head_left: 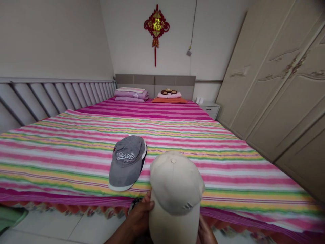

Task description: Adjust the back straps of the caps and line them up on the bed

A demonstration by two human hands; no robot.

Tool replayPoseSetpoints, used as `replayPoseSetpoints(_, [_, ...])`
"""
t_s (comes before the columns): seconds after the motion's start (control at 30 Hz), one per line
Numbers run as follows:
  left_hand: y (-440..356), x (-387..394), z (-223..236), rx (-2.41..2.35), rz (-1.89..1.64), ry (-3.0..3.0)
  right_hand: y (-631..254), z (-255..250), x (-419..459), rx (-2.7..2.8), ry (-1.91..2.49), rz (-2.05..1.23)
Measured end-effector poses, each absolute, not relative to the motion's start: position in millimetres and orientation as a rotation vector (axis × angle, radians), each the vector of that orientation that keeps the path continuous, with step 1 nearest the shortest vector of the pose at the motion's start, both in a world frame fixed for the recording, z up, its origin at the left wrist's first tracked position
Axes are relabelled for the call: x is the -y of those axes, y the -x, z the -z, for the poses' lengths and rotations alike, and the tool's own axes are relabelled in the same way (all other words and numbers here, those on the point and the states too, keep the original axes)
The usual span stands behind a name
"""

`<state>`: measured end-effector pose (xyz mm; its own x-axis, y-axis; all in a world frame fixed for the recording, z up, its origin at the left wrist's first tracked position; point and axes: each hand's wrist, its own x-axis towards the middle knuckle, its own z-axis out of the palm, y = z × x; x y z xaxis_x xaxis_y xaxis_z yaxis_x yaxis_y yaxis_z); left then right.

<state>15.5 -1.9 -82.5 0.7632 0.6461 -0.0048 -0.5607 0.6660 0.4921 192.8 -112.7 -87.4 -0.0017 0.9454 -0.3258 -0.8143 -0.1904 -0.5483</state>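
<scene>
Between my two hands is a cream baseball cap (pixel 175 183), held over the front edge of the bed with its brim pointing down toward me. My left hand (pixel 142 213) grips the cap's left side, thumb on top of the brim edge. At the right edge of the brim, my right hand (pixel 205 232) holds on from the side, its fingers mostly hidden by the cap. A grey baseball cap (pixel 127 161) with "Always" lettering lies on the striped bedspread (pixel 83 159) to the left, brim toward me; a darker layer shows beneath its right side.
Folded lilac bedding (pixel 130 95) and a pillow stack (pixel 169 96) rest by the headboard (pixel 175 81). A rail (pixel 56 96) lines the left side. A wardrobe (pixel 269 74) and nightstand (pixel 210 108) stand right. A green object (pixel 12 217) sits at lower left.
</scene>
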Motion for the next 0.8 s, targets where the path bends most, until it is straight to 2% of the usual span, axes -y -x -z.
replayPoseSetpoints(0.3, [-75,-11,70,-0.266,-0.680,-0.456,-218,48,101,0.257,0.718,-1.354])
replayPoseSetpoints(0.47, [-88,-19,57,-0.268,-0.604,-0.529,-276,44,74,0.285,0.737,-1.186])
replayPoseSetpoints(0.8, [-55,-2,107,-0.523,-0.443,-0.524,-401,42,0,0.220,0.790,-0.997])
